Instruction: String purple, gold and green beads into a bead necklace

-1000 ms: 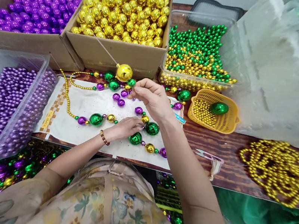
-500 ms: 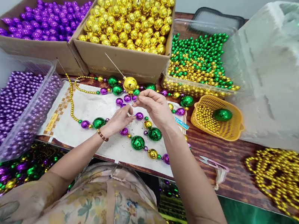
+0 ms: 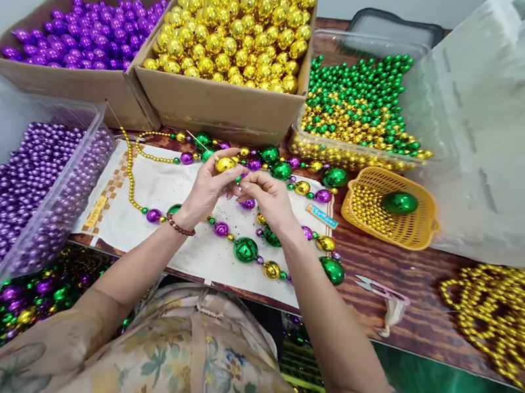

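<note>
Over the white cloth (image 3: pixel 144 188), my left hand (image 3: pixel 207 188) is closed round a large shiny gold bead (image 3: pixel 225 165). A thin needle (image 3: pixel 196 140) sticks out up and left beyond that bead. My right hand (image 3: pixel 269 201) pinches close beside it, near a small green bead; what lies between its fingertips is too small to make out. A strand of purple, green and gold beads (image 3: pixel 245 249) curves over the cloth beneath both hands. Its left part is a run of small gold beads (image 3: pixel 126 178).
Cardboard boxes of purple beads (image 3: pixel 94 30) and gold beads (image 3: pixel 234 26) stand behind. Clear tubs hold small purple beads (image 3: pixel 19 191) and green-and-gold beads (image 3: pixel 358 99). A yellow basket (image 3: pixel 430 226), thread snips (image 3: pixel 382 288) and gold bead strands (image 3: pixel 502 321) lie to the right.
My left hand has moved up and closed round the gold bead, which was in plain view before. My right hand has come down slightly, its fingertips now beside the left's. The view has shifted a little.
</note>
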Available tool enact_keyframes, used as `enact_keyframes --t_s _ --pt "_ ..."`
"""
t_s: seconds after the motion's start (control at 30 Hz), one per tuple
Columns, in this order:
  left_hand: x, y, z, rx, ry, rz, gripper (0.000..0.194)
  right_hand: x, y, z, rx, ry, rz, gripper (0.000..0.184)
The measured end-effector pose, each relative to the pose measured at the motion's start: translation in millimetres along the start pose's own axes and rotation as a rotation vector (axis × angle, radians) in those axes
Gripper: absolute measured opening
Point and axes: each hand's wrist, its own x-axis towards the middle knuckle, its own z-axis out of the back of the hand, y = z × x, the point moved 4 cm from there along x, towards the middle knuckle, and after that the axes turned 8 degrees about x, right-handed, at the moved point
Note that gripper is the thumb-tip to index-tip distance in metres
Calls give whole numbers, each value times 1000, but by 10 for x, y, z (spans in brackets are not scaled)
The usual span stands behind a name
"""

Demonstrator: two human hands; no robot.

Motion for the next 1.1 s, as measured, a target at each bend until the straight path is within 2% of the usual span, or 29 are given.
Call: enact_keyframes --t_s 0.07,0.13,0.27,0.37,0.43,0.5,0.6,0.7,0.77,0.9,1.0,1.1 --pt "24 22 -9 -74 4 35 37 -12 -16 40 -33 -11 10 20" --pt "50 33 85 -139 -24 56 26 -38 -24 142 -99 -12 -3 18" --pt "93 22 553 -186 -173 43 15 -126 -15 465 -234 6 -56 17" --pt "95 60 944 -53 -294 -5 22 -188 40 692 -216 -80 -54 18" --pt "91 139 1092 191 -311 -7 29 -208 130 763 -113 -184 2 17" --pt "97 241 1111 546 -251 -2 29 -202 252 735 -16 -247 72 16" --pt "121 385 986 1102 -100 -3 24 -145 434 561 36 -234 121 15" --pt "158 481 870 1428 6 44 27 -81 562 396 75 -200 131 16" --pt "183 519 840 1512 45 88 33 -58 625 338 102 -194 152 17" --pt "224 560 846 1553 47 107 46 -62 709 315 85 -194 171 19" --pt "220 572 858 1550 57 111 46 -100 719 368 60 -216 187 18" --pt "169 517 873 1541 30 104 51 -181 630 501 81 -275 194 16"
